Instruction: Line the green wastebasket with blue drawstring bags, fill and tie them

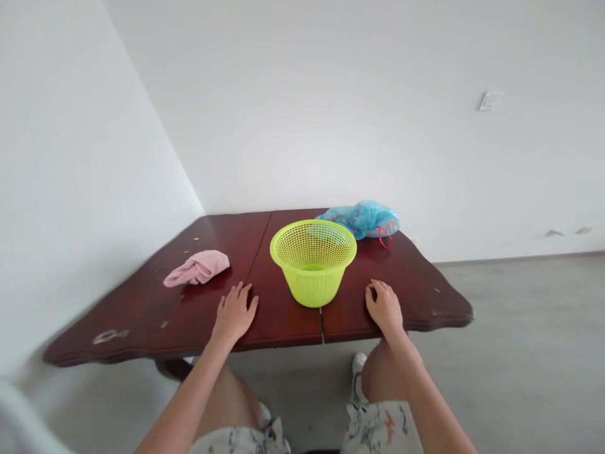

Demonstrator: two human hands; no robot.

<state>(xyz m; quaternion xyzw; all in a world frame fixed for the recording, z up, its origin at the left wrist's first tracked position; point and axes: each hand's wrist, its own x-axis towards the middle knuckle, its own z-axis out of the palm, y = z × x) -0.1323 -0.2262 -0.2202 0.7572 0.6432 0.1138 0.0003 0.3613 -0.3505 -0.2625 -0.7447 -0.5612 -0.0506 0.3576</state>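
Observation:
My left hand (pixel 235 311) rests flat on the dark red wooden table (pixel 278 321), fingers spread, holding nothing. It is nearest to a crumpled pink cloth (pixel 197 268), which lies apart from it to the far left. My right hand (pixel 384 308) rests on the tabletop with its fingers slightly curled, and nothing shows in it. Between my hands stands an empty-looking lime-green plastic mesh basket (pixel 312 287), upright. Behind the basket and touching it lies a bunched light blue plastic bag (pixel 363 219) with thin red straps.
The table stands in a corner between white walls, with a centre seam and worn pale patches (pixel 109 336). Grey concrete floor (pixel 510 328) extends to the right. My knees and patterned shorts (pixel 378 429) are below the table's near edge.

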